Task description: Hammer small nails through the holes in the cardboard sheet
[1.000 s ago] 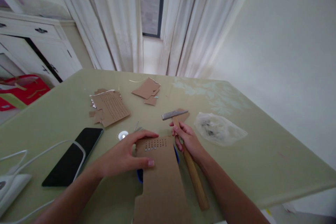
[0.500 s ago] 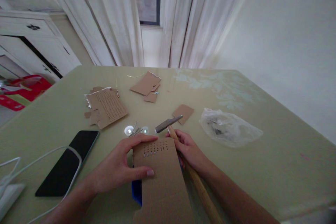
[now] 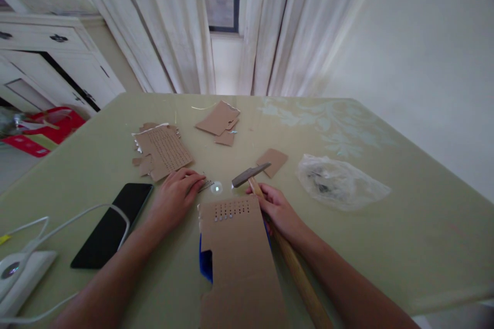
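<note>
Our right hand (image 3: 278,209) grips a hammer (image 3: 270,216) high on its handle, likely for short, controlled taps, its head hovering just past the punched cardboard (image 3: 235,252) lying on a blue block (image 3: 206,262) at the worktop's (image 3: 386,226) near edge. Our left hand (image 3: 178,196), fingers curled, pinches at loose nails (image 3: 206,185) beside it. A phone (image 3: 111,226) lies left.

one camera only, worn on the person's head, looking forward and down across the table (image 3: 386,226) toward the curtains (image 3: 270,25) and window at the far side. it sits close over the near edge, so both forearms enter from the bottom of the frame and the hands lie near the centre. the wide lens also takes in a white cabinet (image 3: 46,56) at the left and bare wall at the right.
</note>
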A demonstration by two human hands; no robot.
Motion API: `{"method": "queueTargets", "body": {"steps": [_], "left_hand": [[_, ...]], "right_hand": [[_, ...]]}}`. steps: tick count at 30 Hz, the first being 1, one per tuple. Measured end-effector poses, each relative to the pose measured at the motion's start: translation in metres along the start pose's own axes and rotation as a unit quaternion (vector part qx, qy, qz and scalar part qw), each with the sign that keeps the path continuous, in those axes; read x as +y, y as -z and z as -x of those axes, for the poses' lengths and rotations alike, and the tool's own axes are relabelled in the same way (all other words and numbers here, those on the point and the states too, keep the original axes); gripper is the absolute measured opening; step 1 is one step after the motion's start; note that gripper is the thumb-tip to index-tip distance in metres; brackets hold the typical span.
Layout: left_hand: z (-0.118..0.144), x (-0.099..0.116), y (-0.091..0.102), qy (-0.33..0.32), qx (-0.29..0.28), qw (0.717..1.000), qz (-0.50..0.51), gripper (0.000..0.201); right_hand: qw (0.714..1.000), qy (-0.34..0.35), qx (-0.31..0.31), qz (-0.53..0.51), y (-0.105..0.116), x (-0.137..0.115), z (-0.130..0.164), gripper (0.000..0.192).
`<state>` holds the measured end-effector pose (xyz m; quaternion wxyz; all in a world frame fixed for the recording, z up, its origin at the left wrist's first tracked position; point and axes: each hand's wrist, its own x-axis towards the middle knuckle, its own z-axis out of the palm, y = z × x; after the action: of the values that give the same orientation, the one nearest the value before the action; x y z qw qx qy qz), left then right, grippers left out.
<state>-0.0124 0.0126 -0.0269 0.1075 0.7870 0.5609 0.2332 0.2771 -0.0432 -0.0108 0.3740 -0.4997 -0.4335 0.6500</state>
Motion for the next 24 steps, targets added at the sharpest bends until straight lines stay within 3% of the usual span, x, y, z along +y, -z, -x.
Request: {"method": "queueTargets", "body": {"steps": [8, 13, 17, 21, 24], "left_hand": [[0.005, -0.001, 0.006, 0.06, 0.007, 0.995, -0.077, 0.036], [0.003, -0.003, 0.007, 0.059, 0.028, 0.995, -0.081, 0.035], [0.004, 0.015, 0.016, 0.014, 0.07, 0.993, 0.091, 0.03], [0.016, 0.051, 0.035, -0.058, 0.078, 0.959, 0.268, 0.013], [0.025, 0.071, 0.044, -0.124, 0.077, 0.931, 0.333, 0.012]], "right_hand": [[1.0, 0.008, 0.006, 0.005, -0.001, 0.0, -0.001, 0.044], [1.0, 0.012, 0.006, 0.015, 0.0, 0.001, -0.003, 0.043], [1.0, 0.026, 0.002, 0.01, 0.001, 0.003, -0.006, 0.042], [1.0, 0.019, -0.004, 0.012, 0.001, 0.004, -0.005, 0.042], [1.0, 0.028, -0.001, 0.015, 0.0, 0.005, -0.004, 0.042]]}}
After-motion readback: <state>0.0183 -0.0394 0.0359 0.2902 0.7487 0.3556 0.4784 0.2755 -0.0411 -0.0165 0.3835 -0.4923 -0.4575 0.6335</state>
